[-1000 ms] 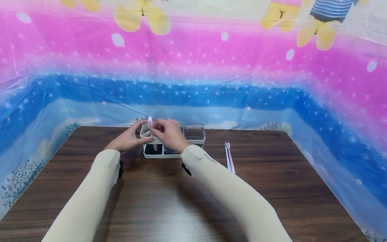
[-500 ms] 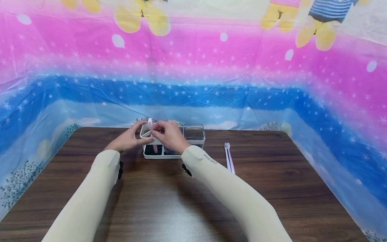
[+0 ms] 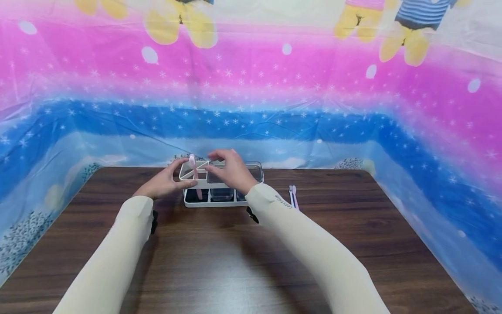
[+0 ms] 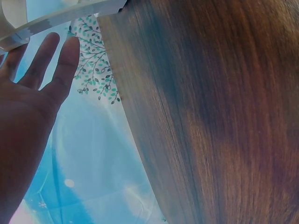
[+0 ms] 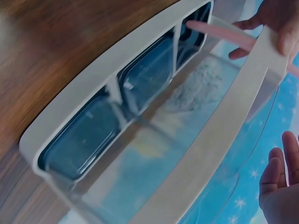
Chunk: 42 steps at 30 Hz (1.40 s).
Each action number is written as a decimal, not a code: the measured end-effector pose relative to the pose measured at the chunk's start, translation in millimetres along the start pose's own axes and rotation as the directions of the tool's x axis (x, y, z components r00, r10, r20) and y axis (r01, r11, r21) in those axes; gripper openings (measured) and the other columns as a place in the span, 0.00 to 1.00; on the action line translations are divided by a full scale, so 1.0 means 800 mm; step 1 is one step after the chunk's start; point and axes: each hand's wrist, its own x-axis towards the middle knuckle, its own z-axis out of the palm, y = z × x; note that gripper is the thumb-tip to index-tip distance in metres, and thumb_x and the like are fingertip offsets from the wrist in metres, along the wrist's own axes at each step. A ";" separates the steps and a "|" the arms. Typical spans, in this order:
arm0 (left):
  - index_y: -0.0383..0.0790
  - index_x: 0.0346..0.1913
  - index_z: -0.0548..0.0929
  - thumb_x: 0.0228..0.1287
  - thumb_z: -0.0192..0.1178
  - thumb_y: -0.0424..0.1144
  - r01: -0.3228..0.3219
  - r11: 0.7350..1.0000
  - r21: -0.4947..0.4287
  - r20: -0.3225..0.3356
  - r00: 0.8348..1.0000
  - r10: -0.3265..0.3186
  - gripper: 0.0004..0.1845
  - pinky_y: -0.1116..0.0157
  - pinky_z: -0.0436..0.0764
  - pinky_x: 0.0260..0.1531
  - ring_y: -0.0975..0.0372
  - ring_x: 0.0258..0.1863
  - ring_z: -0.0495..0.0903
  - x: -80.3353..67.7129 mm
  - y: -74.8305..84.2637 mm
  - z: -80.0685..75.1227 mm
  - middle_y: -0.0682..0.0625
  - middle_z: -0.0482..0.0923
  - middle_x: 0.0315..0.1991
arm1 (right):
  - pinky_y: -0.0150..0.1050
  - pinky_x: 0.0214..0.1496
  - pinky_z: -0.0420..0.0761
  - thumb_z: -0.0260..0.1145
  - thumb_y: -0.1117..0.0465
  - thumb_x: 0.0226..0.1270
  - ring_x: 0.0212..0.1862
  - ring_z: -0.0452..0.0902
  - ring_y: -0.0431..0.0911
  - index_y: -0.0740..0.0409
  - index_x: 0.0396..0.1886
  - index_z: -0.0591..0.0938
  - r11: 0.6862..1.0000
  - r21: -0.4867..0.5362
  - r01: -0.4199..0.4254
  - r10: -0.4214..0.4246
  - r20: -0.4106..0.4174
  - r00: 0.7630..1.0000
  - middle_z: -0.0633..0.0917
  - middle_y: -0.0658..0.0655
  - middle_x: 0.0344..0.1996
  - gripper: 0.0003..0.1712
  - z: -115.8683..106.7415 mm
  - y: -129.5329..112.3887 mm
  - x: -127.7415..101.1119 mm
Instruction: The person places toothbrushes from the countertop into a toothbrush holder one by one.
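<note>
One rack (image 3: 218, 186) is pinched by the left hand (image 3: 164, 180) near the tabletop's (image 3: 188, 253) far edge. The right hand (image 3: 232, 170) is half spread, empty.

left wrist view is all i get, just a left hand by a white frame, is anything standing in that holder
Observer: Yes, the head view shows a pink toothbrush standing slightly tilted at the left end of the holder.
Operator: ok and where's the other one of the pair of hands
Observer: The right hand is just to the right of that toothbrush, not touching it.
Operator: any more brushes out
Observer: Two more toothbrushes lie side by side on the table, to the right of the holder, partly hidden by the right sleeve.
</note>
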 end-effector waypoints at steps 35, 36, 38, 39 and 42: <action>0.55 0.75 0.43 0.52 0.60 0.69 -0.009 1.000 -0.006 0.033 0.999 0.009 0.55 0.34 0.60 0.53 0.35 0.65 0.55 0.000 -0.001 -0.005 0.33 0.44 0.72 | 0.44 0.55 0.71 0.67 0.54 0.63 0.54 0.71 0.49 0.57 0.56 0.78 0.988 -0.081 -0.131 0.117 -0.163 0.980 0.78 0.56 0.52 0.23 -0.110 0.124 -0.062; 0.55 0.75 0.42 0.52 0.60 0.68 -0.011 1.000 -0.006 0.036 0.999 0.011 0.55 0.33 0.60 0.53 0.35 0.65 0.55 0.000 -0.001 -0.005 0.33 0.43 0.72 | 0.44 0.55 0.71 0.67 0.54 0.64 0.54 0.71 0.49 0.57 0.56 0.78 0.986 -0.090 -0.141 0.124 -0.167 0.978 0.78 0.56 0.52 0.23 -0.113 0.128 -0.065; 0.54 0.75 0.42 0.52 0.60 0.68 -0.016 1.000 -0.007 0.039 0.999 0.017 0.54 0.33 0.60 0.53 0.35 0.66 0.53 0.001 -0.002 -0.006 0.34 0.42 0.72 | 0.45 0.55 0.72 0.67 0.54 0.64 0.54 0.71 0.49 0.57 0.57 0.77 0.983 -0.101 -0.155 0.136 -0.170 0.976 0.78 0.56 0.52 0.23 -0.116 0.137 -0.072; 0.54 0.75 0.42 0.53 0.61 0.67 -0.019 1.000 -0.010 0.041 0.999 0.019 0.54 0.33 0.60 0.53 0.35 0.66 0.53 0.001 -0.003 -0.006 0.34 0.42 0.72 | 0.45 0.55 0.72 0.66 0.54 0.64 0.54 0.71 0.49 0.57 0.57 0.77 0.982 -0.106 -0.159 0.140 -0.172 0.975 0.78 0.56 0.53 0.23 -0.118 0.141 -0.075; 0.54 0.75 0.42 0.53 0.61 0.67 -0.026 1.000 -0.015 0.042 0.999 0.026 0.54 0.33 0.60 0.53 0.35 0.66 0.52 0.001 -0.003 -0.005 0.34 0.42 0.72 | 0.46 0.55 0.73 0.66 0.54 0.65 0.54 0.71 0.50 0.58 0.57 0.76 0.976 -0.115 -0.184 0.163 -0.174 0.971 0.78 0.57 0.53 0.23 -0.123 0.154 -0.085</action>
